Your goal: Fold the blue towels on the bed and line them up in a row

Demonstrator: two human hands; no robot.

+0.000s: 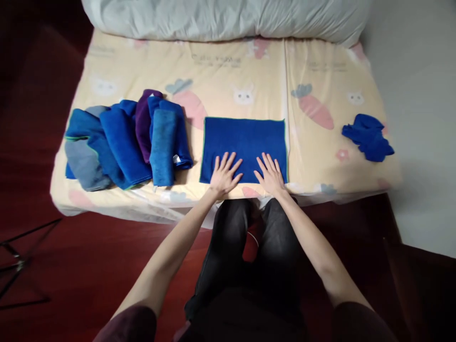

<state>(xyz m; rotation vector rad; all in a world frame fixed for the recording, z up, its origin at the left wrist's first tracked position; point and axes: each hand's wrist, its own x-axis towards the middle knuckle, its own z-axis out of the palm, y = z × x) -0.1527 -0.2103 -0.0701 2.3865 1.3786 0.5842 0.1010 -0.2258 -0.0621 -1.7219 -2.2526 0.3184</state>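
While the blue cloth (245,137) lies mid-frame, my left hand (223,179) and right hand (271,178) rest on it, spread, gripping nothing.

Short, dark maroon fabric sleeves (130,325) leave both forearms (171,244) bare; the matte charcoal-black cloth trousers (224,247) look greyer toward the knees (231,213).

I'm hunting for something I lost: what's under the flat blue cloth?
The flat blue cloth lies on the patterned sheet, which shows around its edges. Anything else beneath the cloth is covered and can't be seen.
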